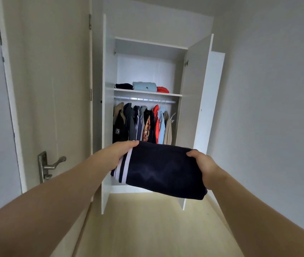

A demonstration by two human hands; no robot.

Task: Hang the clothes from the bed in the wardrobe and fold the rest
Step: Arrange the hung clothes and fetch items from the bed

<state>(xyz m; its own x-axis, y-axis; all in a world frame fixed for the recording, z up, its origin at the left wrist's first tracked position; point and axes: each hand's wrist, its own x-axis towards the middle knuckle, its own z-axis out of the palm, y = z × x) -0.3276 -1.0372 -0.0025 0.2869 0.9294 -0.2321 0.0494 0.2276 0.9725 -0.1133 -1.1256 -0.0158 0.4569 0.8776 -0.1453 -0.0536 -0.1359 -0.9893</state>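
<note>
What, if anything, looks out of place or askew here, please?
Nothing stands out. The left hand and right hand grip the folded navy white-striped garment; folded piles on the white wardrobe shelf and clothes on the rail look tidy.

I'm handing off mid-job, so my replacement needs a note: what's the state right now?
Hands: left hand holds the folded navy garment at its striped end; right hand holds the other end.
Garment is in the air before the open wardrobe.
Done: clothes hang on the rail; three folded items lie on the shelf.
Left: probably shelve this garment. Anything else to sort is out of view.
</note>
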